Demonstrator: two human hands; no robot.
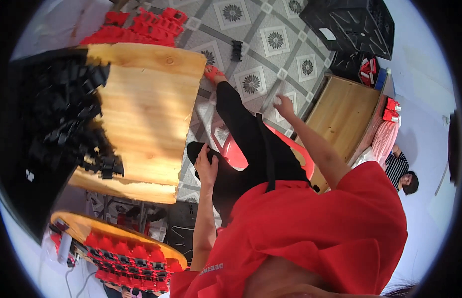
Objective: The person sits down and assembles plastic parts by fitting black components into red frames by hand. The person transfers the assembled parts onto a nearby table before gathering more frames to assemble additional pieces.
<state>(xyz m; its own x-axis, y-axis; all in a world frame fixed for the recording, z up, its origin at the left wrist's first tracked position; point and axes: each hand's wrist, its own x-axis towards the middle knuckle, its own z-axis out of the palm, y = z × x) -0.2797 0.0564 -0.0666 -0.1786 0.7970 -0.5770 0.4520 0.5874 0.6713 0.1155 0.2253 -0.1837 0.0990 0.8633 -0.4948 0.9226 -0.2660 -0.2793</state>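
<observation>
Nearest, toward four to five o'clock, is the loose red cloth shirt (pixel 315 233) of the wearer, whose bare forearms reach up from it. Just off centre toward eight o'clock, the left hand (pixel 207 166) lies at the bent knee of the black cloth trousers (pixel 251 139), its fingers slack and moderately wide apart. Toward two o'clock, the right hand (pixel 284 107) hangs in the air, fingers bent into a narrow curl; whether they enclose anything I cannot tell. The trousers run from near the centre toward eleven o'clock, over a red plastic seat (pixel 235 153).

Beyond the left hand, toward ten, stands a pale wooden table (pixel 146 109); at its nine o'clock end, black plastic parts (pixel 57 114) form a jumbled heap. Toward half past seven, red and black plastic parts (pixel 126 256) stand in rows on a rounded orange-brown board (pixel 79 222).

Farther off, a ribbed black piece (pixel 237 50) lies on the grey patterned floor (pixel 275 67) at twelve. Red plastic parts (pixel 146 27) cluster at eleven, a black plastic crate (pixel 360 25) stands between one and two, and a person in a striped top (pixel 394 169) appears at three.
</observation>
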